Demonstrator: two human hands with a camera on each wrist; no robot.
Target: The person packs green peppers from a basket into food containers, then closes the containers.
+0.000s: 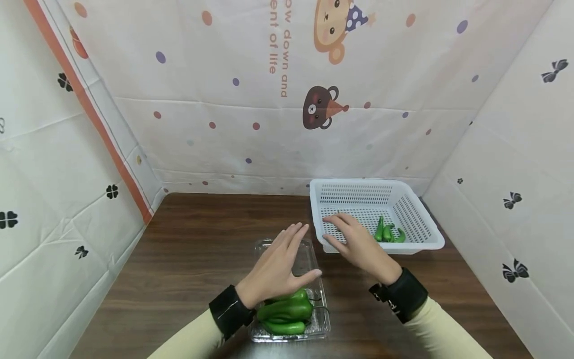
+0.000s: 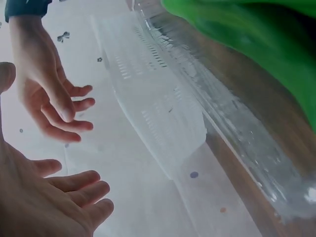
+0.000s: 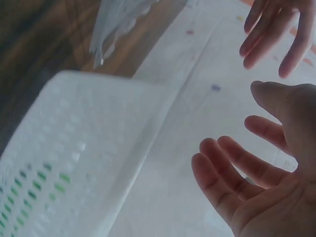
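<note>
My left hand (image 1: 293, 254) hovers open, fingers straight, above a clear plastic tray (image 1: 314, 326) that holds several green peppers (image 1: 284, 311). My right hand (image 1: 335, 230) is open too, palm down over the front-left corner of a white perforated basket (image 1: 426, 239); a few small green peppers (image 1: 387, 233) lie in the basket to the right of that hand. Neither hand holds anything. The left wrist view shows the left hand (image 2: 59, 197), the right hand (image 2: 49, 98), the clear tray's rim (image 2: 237, 123) and a green pepper (image 2: 256, 39) close up. The right hand (image 3: 256, 177) spreads beside the basket wall (image 3: 74, 158).
The tray and basket stand on a dark wooden table (image 1: 202, 249). White patterned cloth walls (image 1: 269, 124) close the table in at the back, left and right. The basket sits in the back right corner, close to the right wall.
</note>
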